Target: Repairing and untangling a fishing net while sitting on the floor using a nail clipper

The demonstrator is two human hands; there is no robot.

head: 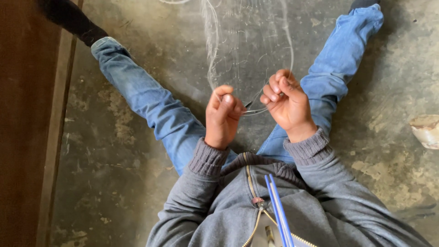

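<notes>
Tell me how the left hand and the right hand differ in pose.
The left hand sits lower, thumb pressed over curled fingers, pinching the thin wire hoop. The right hand sits higher, fingers curled so the nails show, gripping the same hoop. Both are bare, closed, and emerge from grey ribbed cuffs.

Jeans: mid-blue denim, faded paler along the creases and at the cuffs.
Sock: black.
Zip jacket: grey knit, ribbed at the cuffs and collar; zip teeth brass-yellow.
Two straws: bright blue, plain.
Wire hoop: thin, silver-grey, pale where it catches light.
Net: near-transparent, whitish, faint fine lines.
Floor: dark grey-green concrete, mottled with tan and ochre worn patches.
Wooden strip: dull brown; the surface beside it deep reddish brown.
Chipped object at the right edge: off-white and beige.
</notes>
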